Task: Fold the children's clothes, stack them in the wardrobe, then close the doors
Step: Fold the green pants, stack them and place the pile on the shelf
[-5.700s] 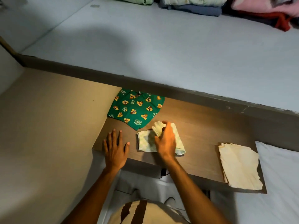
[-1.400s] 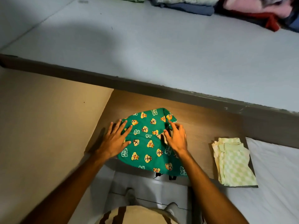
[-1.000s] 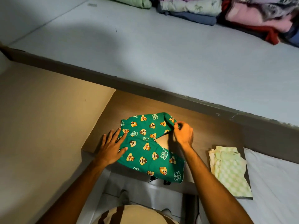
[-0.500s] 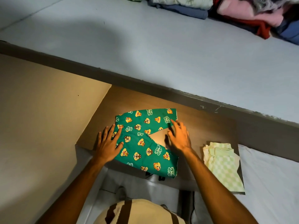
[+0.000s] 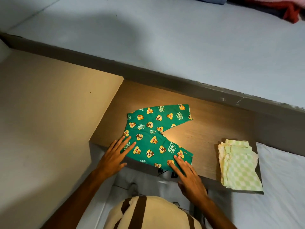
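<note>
Green children's trousers (image 5: 155, 134) printed with cartoon chipmunks lie flat on the brown wooden surface (image 5: 206, 129), legs spread in a V toward the right. My left hand (image 5: 115, 156) rests with straight fingers on the waist end at the left. The straight fingers of my right hand (image 5: 186, 174) touch the hem of the near leg at the surface's front edge. A folded pale green checked garment (image 5: 237, 166) lies at the right end of the surface.
A grey mattress (image 5: 165, 38) stretches behind the surface, with piled clothes (image 5: 290, 12) at its far right corner. A beige panel (image 5: 46, 113) stands to the left. White bedding (image 5: 283, 187) lies to the right.
The green trousers were drawn to the front, unfolded and spread flat. My right hand slid from the crotch down to the near leg's hem. My left hand stayed on the waist.
</note>
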